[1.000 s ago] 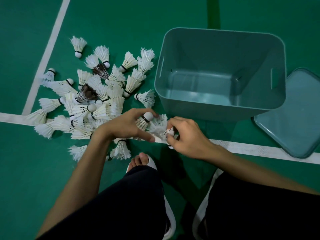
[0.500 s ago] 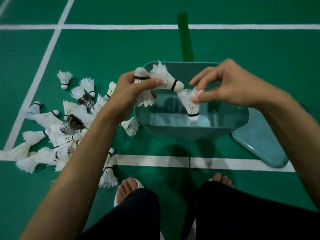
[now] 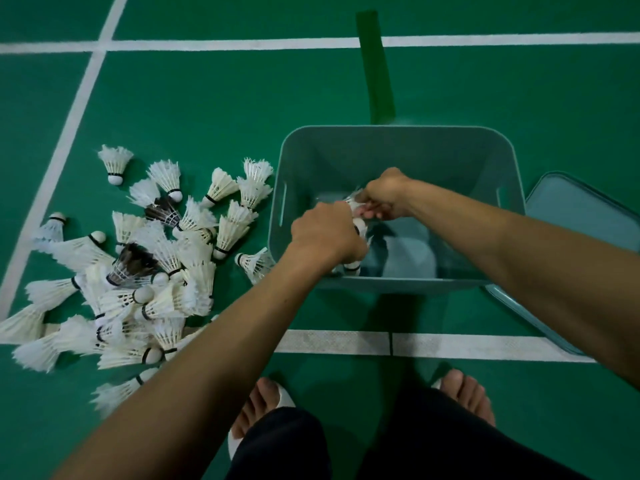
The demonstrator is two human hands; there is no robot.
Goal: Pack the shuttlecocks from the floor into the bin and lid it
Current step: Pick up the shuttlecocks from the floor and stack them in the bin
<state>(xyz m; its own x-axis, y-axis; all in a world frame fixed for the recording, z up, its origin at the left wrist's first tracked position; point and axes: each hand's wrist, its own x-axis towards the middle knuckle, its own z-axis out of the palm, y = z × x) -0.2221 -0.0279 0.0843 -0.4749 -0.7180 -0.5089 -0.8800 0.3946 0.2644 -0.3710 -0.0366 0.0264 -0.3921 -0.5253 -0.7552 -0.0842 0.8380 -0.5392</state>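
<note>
A second ago both hands were gathering at the near edge of the pile, and half a second ago they were raised over the bin's near rim; now both have dropped inside the bin (image 3: 394,128), low against its near-left corner. The left hand (image 3: 325,233) has its fingers curled round a small clutch of shuttlecocks (image 3: 358,226), with a cork showing just past the knuckles and another near the bin's near wall. The right hand (image 3: 384,195) is curled too, pinching white feathers close against the left hand. How many each hand carries is hard to tell, as the hands cover most of them. Nothing has been let go yet, so this reads as the first load on the point of release, and the bin's bottom around the hands looks bare. Most of the work remains: the pile (image 3: 156,271) lies spread on the green floor (image 3: 207,116) just left of the bin's left wall. The lid (image 3: 581,216) lies flat on the floor just beside the bin's right wall, not yet needed.
</note>
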